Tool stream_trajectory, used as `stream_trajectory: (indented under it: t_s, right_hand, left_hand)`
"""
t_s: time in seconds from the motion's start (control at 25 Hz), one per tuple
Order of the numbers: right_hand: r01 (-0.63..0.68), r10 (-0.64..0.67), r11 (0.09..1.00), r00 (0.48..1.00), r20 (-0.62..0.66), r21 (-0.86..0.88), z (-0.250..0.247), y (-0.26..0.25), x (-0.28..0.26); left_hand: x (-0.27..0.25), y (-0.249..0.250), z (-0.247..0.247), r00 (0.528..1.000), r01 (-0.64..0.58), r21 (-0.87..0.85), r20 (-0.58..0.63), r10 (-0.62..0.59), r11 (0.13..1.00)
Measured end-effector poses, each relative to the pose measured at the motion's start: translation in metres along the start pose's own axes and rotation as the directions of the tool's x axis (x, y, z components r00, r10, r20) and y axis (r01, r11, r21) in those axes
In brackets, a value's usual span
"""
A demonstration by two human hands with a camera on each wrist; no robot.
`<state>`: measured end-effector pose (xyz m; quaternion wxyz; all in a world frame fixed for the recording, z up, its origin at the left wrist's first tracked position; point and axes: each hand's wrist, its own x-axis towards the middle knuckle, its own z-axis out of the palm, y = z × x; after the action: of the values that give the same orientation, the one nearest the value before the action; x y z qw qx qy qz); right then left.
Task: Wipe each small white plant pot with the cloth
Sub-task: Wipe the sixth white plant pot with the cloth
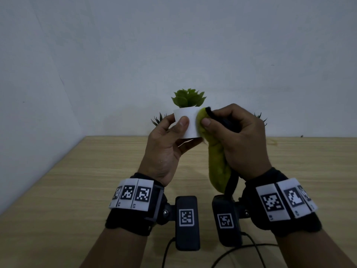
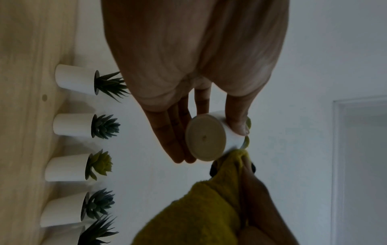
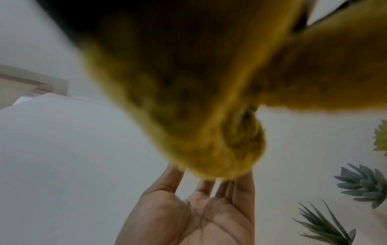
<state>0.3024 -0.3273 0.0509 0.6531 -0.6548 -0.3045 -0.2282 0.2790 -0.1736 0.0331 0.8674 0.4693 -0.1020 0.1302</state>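
Cloth [image 1: 217, 151] blurs across the right-wrist view, hiding the held pot [image 1: 186, 122].

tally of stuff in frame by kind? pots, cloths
White plant pots: 6. One held up by the left hand, pot; five standing along the wall.
Cloths: 1, yellow-green cloth, gripped by the right hand and pressed to the held pot.
Total: 7.

Head camera faces the wall; wrist cameras look close along each hand.
All share the yellow-green fuzzy cloth [image 1: 217, 163] at 12 o'clock.
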Motion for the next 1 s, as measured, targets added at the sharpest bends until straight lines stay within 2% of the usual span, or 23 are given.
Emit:
stream_trajectory:
  t_s: [0.08, 0.24, 0.4, 0.56, 0.72, 0.88, 1.0]
  right_hand:
    - [-0.029, 0.027, 0.998, 0.999, -0.034, -0.051, -0.0024, 0.0036, 0.0013]
    - [-0.042, 0.044, 0.999, 0.996, 0.079, -0.015, -0.0054, -0.0001, -0.0008]
    - [-0.019, 0.014, 0.996, 0.999, -0.053, -0.085, -0.0070, 0.0022, 0.0027]
    - [-0.032, 0.035, 0.998, 0.998, 0.045, -0.055, -0.0080, 0.0009, 0.0011]
    - [-0.020, 0.018, 0.999, 0.998, -0.056, -0.039, -0.0062, 0.0034, 0.0030]
    - [-0.010, 0.010, 0.999, 1.000, -0.005, -0.038, -0.0084, 0.0007, 0.0023]
    - [0.002, -0.002, 0.996, 1.000, -0.001, -0.087, -0.0092, -0.0015, 0.0024]
  left_hand:
    - [-0.0005, -0.0017, -0.0002, 1.000, -0.004, -0.041, 0.022, 0.005, 0.999]
    - [-0.0008, -0.0006, -0.0021, 1.000, -0.011, -0.082, 0.027, 0.013, 0.997]
    - [-0.0012, -0.0014, 0.0023, 0.998, -0.010, -0.066, 0.068, 0.014, 0.998]
    - [-0.0016, 0.0010, 0.0030, 0.999, -0.022, -0.070, 0.029, 0.024, 0.997]
    - [-0.0008, -0.0008, 0.0030, 1.000, 0.013, -0.069, 0.029, -0.011, 0.998]
    - [-0.0005, -0.0054, 0.0003, 0.999, -0.010, 0.002, -0.051, 0.010, 1.000]
    - [-0.0005, -0.0057, -0.0001, 0.999, -0.009, 0.094, -0.050, 0.014, 0.996]
